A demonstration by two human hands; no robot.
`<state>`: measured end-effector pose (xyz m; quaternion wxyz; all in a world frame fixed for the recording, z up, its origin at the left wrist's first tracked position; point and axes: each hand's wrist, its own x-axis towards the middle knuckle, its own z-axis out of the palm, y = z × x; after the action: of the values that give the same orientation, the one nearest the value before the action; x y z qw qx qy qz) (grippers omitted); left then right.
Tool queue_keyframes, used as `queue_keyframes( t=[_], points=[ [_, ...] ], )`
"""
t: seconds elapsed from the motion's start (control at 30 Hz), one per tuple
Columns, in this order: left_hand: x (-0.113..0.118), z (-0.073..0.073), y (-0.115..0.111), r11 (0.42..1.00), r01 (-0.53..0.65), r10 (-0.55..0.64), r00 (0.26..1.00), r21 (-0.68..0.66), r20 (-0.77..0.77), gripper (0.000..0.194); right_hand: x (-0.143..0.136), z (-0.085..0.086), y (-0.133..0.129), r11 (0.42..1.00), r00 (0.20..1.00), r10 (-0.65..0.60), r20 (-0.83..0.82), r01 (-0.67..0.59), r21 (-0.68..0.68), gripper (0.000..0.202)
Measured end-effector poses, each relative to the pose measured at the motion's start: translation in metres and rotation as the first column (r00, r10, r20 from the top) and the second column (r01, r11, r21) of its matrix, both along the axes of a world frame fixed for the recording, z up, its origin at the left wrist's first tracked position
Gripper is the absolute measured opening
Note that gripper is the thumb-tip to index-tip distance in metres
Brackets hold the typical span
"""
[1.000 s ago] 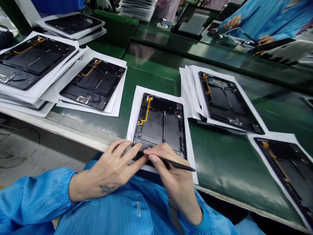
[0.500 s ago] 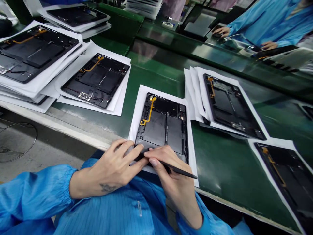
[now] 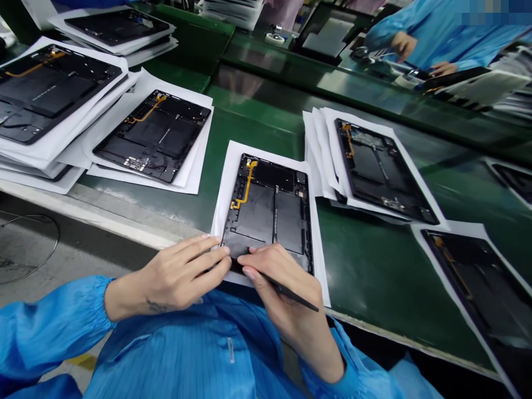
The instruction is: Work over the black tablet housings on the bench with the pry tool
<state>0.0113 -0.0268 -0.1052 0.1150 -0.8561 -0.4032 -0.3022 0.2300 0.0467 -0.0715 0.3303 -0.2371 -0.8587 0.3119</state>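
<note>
An opened tablet housing (image 3: 260, 213) lies on white paper (image 3: 222, 166) at the near edge of the bench, with an orange flex cable (image 3: 250, 185) along its left side. Stretched out flat, the fingers of my left hand (image 3: 178, 271) rest at the housing's lower left corner. My right hand (image 3: 286, 282) pinches a slim black tool (image 3: 297, 299) over the housing's lower edge. The tool's back end tapers behind the hand; its front tip is hidden under my fingers, so I cannot make out its exact kind.
Similar tablet housings on paper lie to the left (image 3: 153, 136), in a stack at far left (image 3: 58, 88), on the right (image 3: 384, 169) and at lower right (image 3: 477, 282). Across the green bench (image 3: 361, 266), a co-worker in a blue sleeve (image 3: 399, 22) handles something.
My left hand has drawn back leftward from my right, its fingers now straighter at the housing's corner. The right hand still holds the black tool. The view has shifted slightly.
</note>
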Motion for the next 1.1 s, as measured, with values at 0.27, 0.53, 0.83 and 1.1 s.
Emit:
queue_keyframes(
  t=[0.27,0.53,0.83,1.1],
  points=[
    [0.015,0.013,0.000,0.994,-0.094,0.100,0.984,0.046,-0.149,0.030,0.037,0.005,-0.010,0.995,0.989,-0.098,0.110,0.097,0.012,0.018],
    [0.026,0.024,0.011,0.997,-0.067,0.073,0.960,0.031,-0.270,0.028,0.031,0.000,-0.016,0.990,0.989,-0.105,0.102,0.095,0.102,0.023],
    [0.029,0.023,0.006,0.997,-0.078,0.080,0.962,0.019,-0.261,0.031,0.031,-0.007,-0.030,0.956,0.976,-0.102,0.191,0.043,0.291,0.024],
    [0.003,0.025,0.034,0.776,-0.011,0.271,0.909,-0.630,0.318,0.061,0.040,-0.030,-0.026,0.962,0.946,-0.267,-0.182,0.272,0.003,0.026]
  ],
)
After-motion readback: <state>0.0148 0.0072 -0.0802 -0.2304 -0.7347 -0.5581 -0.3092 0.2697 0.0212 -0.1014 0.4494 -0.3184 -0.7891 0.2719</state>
